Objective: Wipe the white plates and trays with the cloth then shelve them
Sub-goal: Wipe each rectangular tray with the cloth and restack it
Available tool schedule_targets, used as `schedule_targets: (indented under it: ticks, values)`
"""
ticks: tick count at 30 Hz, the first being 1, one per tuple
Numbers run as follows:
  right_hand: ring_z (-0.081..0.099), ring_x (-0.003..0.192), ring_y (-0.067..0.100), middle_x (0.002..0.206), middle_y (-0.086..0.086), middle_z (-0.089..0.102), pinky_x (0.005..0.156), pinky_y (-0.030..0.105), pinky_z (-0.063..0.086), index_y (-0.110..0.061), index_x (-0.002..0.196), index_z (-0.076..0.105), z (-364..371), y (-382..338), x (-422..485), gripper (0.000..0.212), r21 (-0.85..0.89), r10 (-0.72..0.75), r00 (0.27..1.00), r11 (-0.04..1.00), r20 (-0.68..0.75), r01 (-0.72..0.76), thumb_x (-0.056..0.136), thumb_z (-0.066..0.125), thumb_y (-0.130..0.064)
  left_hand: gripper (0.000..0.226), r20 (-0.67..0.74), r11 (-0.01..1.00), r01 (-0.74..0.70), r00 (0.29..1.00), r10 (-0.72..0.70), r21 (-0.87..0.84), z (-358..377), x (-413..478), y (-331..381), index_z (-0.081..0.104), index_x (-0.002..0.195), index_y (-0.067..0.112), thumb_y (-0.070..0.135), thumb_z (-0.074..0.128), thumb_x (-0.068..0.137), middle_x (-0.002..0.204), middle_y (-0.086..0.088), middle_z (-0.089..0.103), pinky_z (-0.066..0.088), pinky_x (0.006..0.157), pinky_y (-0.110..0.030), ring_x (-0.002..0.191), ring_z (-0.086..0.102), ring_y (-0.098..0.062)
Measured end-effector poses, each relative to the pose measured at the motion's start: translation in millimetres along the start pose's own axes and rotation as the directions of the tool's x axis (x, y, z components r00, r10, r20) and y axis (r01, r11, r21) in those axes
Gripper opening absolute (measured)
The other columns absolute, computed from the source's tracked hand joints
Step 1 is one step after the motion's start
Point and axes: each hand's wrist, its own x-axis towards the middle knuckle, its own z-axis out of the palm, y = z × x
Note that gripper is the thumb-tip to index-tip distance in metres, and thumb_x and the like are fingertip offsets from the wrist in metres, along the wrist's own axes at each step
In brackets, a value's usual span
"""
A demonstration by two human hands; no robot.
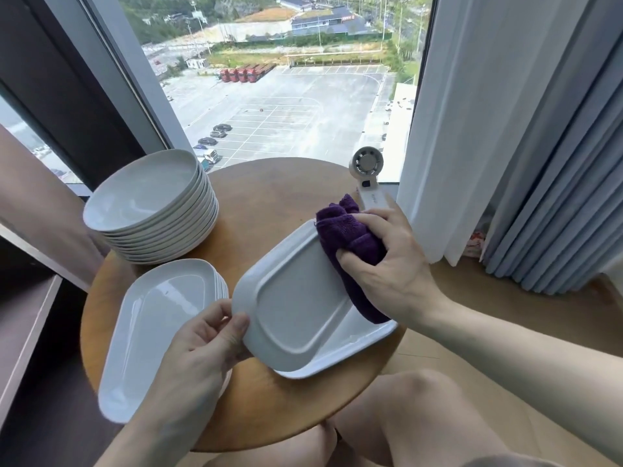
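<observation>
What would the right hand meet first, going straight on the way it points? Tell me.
The tray: the right hand presses the cloth on it. Beyond, probably the plate stack; depth unclear.

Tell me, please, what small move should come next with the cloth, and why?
Probably draw the purple cloth leftward across the upturned tray: the right hand presses it only at the right end, while the left hand grips the opposite edge.
</observation>
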Motion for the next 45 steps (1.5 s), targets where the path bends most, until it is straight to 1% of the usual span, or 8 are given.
schedule_targets:
  ticks: [7,11,16,24,28,31,36,45]
  values:
    - [0.049,0.126,0.006,0.137,-0.024,0.044,0.107,0.021,0.039,-0.040,0.120,0.069,20,-22,-44,0.050,-0.040,-0.139,0.959,0.987,0.247,0.153,0.072,0.076,-0.030,0.021,0.001,0.999,0.038,0.999,-0.038,-0.016,-1,1,-3,0.079,0.089,0.012,0.021,0.060,0.085,0.096,-0.020,0.075,0.062,0.068,-0.033,0.083,0.075,-0.028]
    - [0.052,0.118,0.025,0.145,-0.004,0.048,0.106,0.035,0.041,-0.030,0.125,0.070,28,-35,-73,0.055,-0.062,-0.340,0.848,0.916,0.407,0.397,0.071,0.075,-0.033,0.026,-0.044,0.997,0.020,0.999,-0.024,-0.079,-2,1,-2,0.080,0.071,0.026,0.017,0.058,0.081,0.074,-0.007,0.074,0.057,0.054,-0.020,0.059,0.070,-0.011]
    - [0.051,0.114,0.027,0.140,0.007,0.054,0.102,0.036,0.044,-0.021,0.120,0.073,25,-31,-67,0.052,-0.080,-0.486,0.760,0.819,0.432,0.569,0.069,0.081,-0.028,0.019,-0.039,0.994,0.057,0.997,-0.061,-0.097,-10,4,-3,0.073,0.093,0.008,0.018,0.059,0.084,0.092,-0.018,0.073,0.061,0.061,-0.029,0.070,0.070,-0.021]
    - [0.051,0.114,0.007,0.126,-0.015,0.050,0.101,0.027,0.043,-0.034,0.119,0.068,1,-6,-11,0.050,-0.106,-0.068,0.993,0.991,0.097,0.078,0.069,0.072,-0.041,0.026,-0.034,0.998,0.034,0.999,-0.032,0.048,-28,8,6,0.079,0.085,0.012,0.019,0.054,0.084,0.082,-0.014,0.074,0.062,0.062,-0.030,0.070,0.073,-0.021]
    - [0.053,0.111,-0.001,0.120,-0.017,0.052,0.102,0.020,0.043,-0.036,0.119,0.067,-6,-1,2,0.049,-0.056,0.052,0.999,0.997,0.012,-0.052,0.071,0.066,-0.045,0.025,0.026,0.991,0.041,0.999,-0.045,0.125,-24,5,2,0.080,0.089,0.015,0.022,0.056,0.085,0.084,-0.015,0.074,0.061,0.061,-0.031,0.071,0.072,-0.021]
    - [0.045,0.120,-0.010,0.126,-0.019,0.052,0.103,0.006,0.031,-0.032,0.122,0.069,-4,-5,-7,0.050,-0.081,-0.115,0.990,0.989,0.076,0.121,0.073,0.071,-0.039,0.023,0.061,0.988,0.035,0.997,-0.045,0.147,-20,3,0,0.080,0.089,0.016,0.023,0.059,0.085,0.083,-0.012,0.074,0.059,0.059,-0.029,0.070,0.071,-0.017]
    - [0.052,0.128,0.021,0.141,-0.009,0.052,0.111,0.028,0.038,-0.029,0.129,0.068,4,-7,-18,0.058,-0.144,-0.278,0.930,0.937,0.240,0.317,0.073,0.075,-0.036,0.023,0.064,0.988,0.057,0.996,-0.067,0.145,-20,2,-1,0.080,0.092,0.016,0.025,0.060,0.085,0.087,-0.013,0.074,0.059,0.059,-0.028,0.073,0.070,-0.016]
    - [0.055,0.098,0.001,0.110,-0.020,0.053,0.084,0.022,0.042,-0.042,0.111,0.064,1,9,1,0.044,-0.204,0.206,0.962,0.964,0.181,-0.168,0.070,0.060,-0.058,0.030,0.011,0.989,0.119,0.993,-0.120,0.093,-23,6,-7,0.079,0.101,0.009,0.024,0.059,0.085,0.092,-0.021,0.074,0.058,0.059,-0.026,0.074,0.069,-0.021]
